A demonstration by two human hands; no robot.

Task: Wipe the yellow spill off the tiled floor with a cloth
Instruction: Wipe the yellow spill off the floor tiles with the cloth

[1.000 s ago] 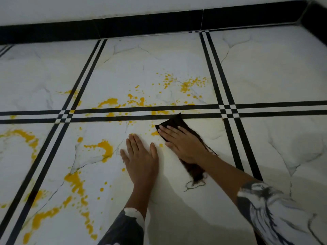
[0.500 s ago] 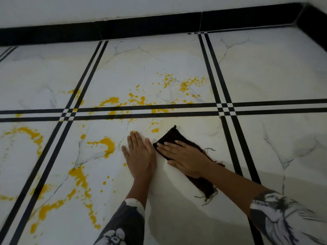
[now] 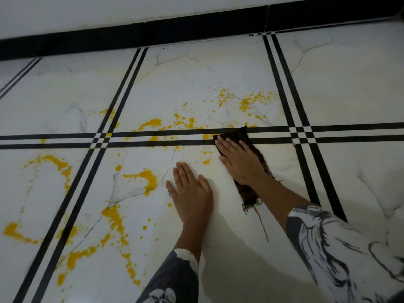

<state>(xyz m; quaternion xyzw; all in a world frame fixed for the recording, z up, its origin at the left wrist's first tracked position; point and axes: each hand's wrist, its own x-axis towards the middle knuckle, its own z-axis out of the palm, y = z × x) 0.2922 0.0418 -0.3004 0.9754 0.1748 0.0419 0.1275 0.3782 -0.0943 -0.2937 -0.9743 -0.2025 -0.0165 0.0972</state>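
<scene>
A dark brown cloth [image 3: 239, 135] lies flat on the white marble-look tiled floor [image 3: 196, 68], its far corner over the black grout stripes. My right hand [image 3: 239, 159] presses on the cloth with straight fingers, covering its middle; a frayed end [image 3: 249, 199] trails behind my wrist. My left hand [image 3: 190, 190] rests flat on the bare tile just left of the cloth. Yellow spill [image 3: 148, 179] spreads in blotches and drops to the left, with more yellow splatter [image 3: 247, 101] on the far tile beyond the stripes.
Black double stripes [image 3: 153, 138] cross the floor between tiles. A black skirting band [image 3: 196, 29] runs along the white wall at the far side. Yellow streaks [image 3: 54, 162] curve over the left tile.
My right hand has pushed the cloth forward, away from me, up onto the black stripes after pulling it back half a second ago. My left hand has stayed flat in place.
</scene>
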